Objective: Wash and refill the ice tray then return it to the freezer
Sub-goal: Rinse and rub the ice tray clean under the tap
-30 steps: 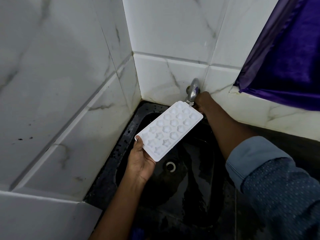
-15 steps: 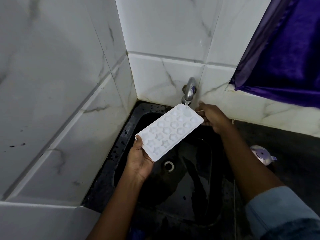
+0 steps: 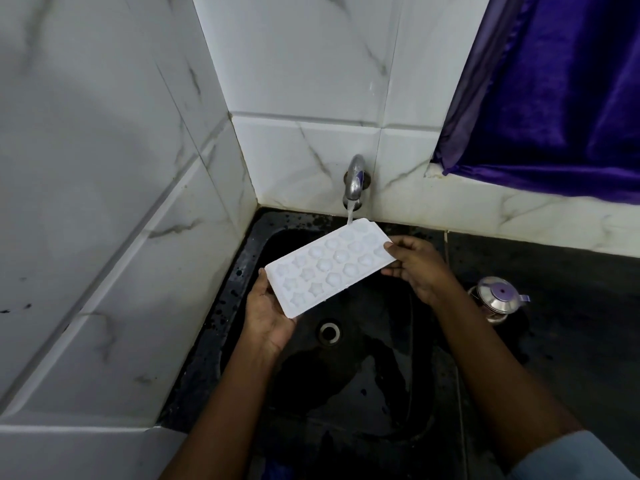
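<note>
A white ice tray [image 3: 329, 266] with star and round moulds is held over the black sink [image 3: 363, 375]. My left hand [image 3: 268, 315] grips its near left end from below, thumb on the rim. My right hand [image 3: 415, 266] pinches its far right end. The far corner of the tray sits under the steel tap [image 3: 355, 180], and a thin stream of water runs onto it.
White marble tiles wall in the sink on the left and behind. The drain [image 3: 329, 332] lies below the tray. A small steel lidded pot [image 3: 497, 301] stands on the dark counter at the right. A purple curtain [image 3: 554, 98] hangs at the upper right.
My right hand left the tap and took hold of the tray's right end. Water now runs from the tap. The tray has levelled a little.
</note>
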`<state>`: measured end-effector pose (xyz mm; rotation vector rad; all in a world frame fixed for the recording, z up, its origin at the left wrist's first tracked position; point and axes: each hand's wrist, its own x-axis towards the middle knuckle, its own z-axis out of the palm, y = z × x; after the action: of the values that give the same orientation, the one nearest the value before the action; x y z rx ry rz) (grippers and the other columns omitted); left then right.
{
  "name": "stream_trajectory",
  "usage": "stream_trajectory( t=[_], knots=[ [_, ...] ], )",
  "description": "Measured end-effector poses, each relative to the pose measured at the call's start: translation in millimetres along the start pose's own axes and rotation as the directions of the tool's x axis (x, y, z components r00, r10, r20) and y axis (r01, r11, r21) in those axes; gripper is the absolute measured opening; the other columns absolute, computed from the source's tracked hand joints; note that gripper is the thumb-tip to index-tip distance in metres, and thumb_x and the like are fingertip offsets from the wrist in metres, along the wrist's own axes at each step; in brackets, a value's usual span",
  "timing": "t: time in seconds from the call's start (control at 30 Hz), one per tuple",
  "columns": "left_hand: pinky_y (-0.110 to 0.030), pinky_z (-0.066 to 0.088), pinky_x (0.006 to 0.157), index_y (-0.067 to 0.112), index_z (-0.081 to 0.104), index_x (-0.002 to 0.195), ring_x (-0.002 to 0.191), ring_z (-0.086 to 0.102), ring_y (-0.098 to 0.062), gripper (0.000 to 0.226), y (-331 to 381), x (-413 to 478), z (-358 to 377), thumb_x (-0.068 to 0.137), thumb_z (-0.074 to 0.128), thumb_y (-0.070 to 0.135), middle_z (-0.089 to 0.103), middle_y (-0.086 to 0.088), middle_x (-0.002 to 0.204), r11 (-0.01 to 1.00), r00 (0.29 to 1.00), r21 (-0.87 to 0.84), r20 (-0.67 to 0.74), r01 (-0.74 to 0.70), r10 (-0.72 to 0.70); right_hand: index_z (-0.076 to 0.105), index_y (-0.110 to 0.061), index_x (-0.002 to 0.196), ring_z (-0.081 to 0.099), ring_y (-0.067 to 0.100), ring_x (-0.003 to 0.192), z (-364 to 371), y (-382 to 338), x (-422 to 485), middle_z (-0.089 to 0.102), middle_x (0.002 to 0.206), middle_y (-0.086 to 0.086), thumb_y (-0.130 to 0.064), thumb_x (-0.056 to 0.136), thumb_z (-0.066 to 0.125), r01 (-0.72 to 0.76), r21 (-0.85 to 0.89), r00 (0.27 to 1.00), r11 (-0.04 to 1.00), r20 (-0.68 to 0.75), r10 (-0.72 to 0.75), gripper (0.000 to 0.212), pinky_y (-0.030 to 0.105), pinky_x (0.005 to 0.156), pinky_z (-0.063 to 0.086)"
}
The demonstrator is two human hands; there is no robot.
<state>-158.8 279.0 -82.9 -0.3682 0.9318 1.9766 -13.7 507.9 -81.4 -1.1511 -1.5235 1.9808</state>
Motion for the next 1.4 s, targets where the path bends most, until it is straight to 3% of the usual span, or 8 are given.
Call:
stream_trajectory(
  t=[0.17,0.33,0.5,0.77,0.9,1.0,1.27,1.4],
  knots=[
    [-0.055,0.053,0.1,0.005,0.056,0.145,0.133,0.062,-0.04,0.053,3.1,11.8,5.3,0.106,0.056,0.041,0.069,-0.021,0.135,0.999,0.996,0.002,-0.075,-0.047,0.047,0.068,-0.006,0.103,0.074,0.021,0.089,-2.5,4.5,-6.8,0.076,0.101,0.012,-0.005,0.102,0.063,-0.054,0.24,0.99,0.969,-0.116,0.083,0.005,0.031,0.07,0.064],
    [-0.054,0.043,0.116,0.016,0.068,0.122,0.131,0.062,-0.035,0.035,2.3,16.3,9.9,0.103,0.058,0.044,0.068,-0.012,0.139,0.985,0.998,0.171,-0.053,-0.007,0.016,0.067,-0.003,0.113,0.073,0.022,0.094,-15.5,14.5,-9.3,0.074,0.106,0.012,-0.007,0.103,0.062,0.014,0.286,0.961,0.958,-0.268,0.066,0.012,0.032,0.076,0.063],
    [-0.053,0.044,0.114,0.018,0.065,0.134,0.132,0.059,-0.033,0.04,-1.5,14.5,16.0,0.105,0.056,0.044,0.063,-0.01,0.145,0.972,0.999,0.234,-0.036,0.001,0.007,0.067,-0.002,0.116,0.073,0.02,0.088,-36.3,21.7,-15.0,0.073,0.103,0.012,-0.006,0.103,0.062,0.104,0.313,0.923,0.944,-0.385,0.026,0.015,0.026,0.068,0.064],
    [-0.049,0.048,0.105,0.022,0.07,0.118,0.126,0.062,-0.028,0.028,-8.4,14.0,15.9,0.107,0.054,0.042,0.066,-0.008,0.142,0.956,1.0,0.294,-0.03,0.008,0.002,0.066,0.002,0.123,0.071,0.017,0.085,-61.1,26.5,-16.6,0.072,0.107,0.014,-0.008,0.102,0.065,0.147,0.287,0.865,0.947,-0.502,0.018,0.023,0.024,0.07,0.064],
    [-0.049,0.048,0.106,0.022,0.071,0.118,0.123,0.063,-0.027,0.027,-8.5,12.0,14.4,0.106,0.055,0.041,0.068,-0.008,0.14,0.956,0.999,0.294,-0.04,-0.007,0.02,0.067,0.002,0.121,0.071,0.016,0.082,-59.5,29.0,-10.8,0.071,0.106,0.014,-0.007,0.101,0.065,0.158,0.279,0.854,0.947,-0.52,0.011,0.022,0.022,0.066,0.063],
    [-0.049,0.048,0.107,0.021,0.071,0.119,0.126,0.062,-0.028,0.027,-7.8,10.3,11.3,0.106,0.056,0.04,0.069,-0.007,0.138,0.959,0.998,0.284,-0.06,-0.019,0.037,0.069,-0.002,0.106,0.07,0.016,0.079,-46.7,28.7,-4.5,0.071,0.098,0.012,-0.006,0.102,0.063,0.144,0.292,0.872,0.946,-0.489,0.018,0.008,0.021,0.061,0.061],
    [-0.052,0.043,0.113,0.022,0.068,0.114,0.132,0.055,-0.03,0.024,4.0,4.5,-2.9,0.105,0.057,0.041,0.064,-0.007,0.133,0.978,0.991,0.206,-0.118,-0.036,0.061,0.068,-0.011,0.092,0.074,0.024,0.091,7.8,32.7,15.5,0.074,0.103,0.014,-0.007,0.1,0.066,0.113,0.285,0.897,0.952,-0.442,0.026,0.009,0.037,0.082,0.062],
    [-0.052,0.042,0.112,0.021,0.062,0.127,0.133,0.052,-0.032,0.031,11.0,1.4,-12.5,0.106,0.055,0.042,0.06,-0.008,0.137,0.983,0.982,0.171,-0.164,-0.063,0.092,0.065,-0.01,0.085,0.072,0.019,0.083,38.6,30.0,20.0,0.072,0.093,0.01,-0.004,0.101,0.064,0.11,0.313,0.91,0.943,-0.413,0.031,0.017,0.033,0.078,0.062]
  ],
)
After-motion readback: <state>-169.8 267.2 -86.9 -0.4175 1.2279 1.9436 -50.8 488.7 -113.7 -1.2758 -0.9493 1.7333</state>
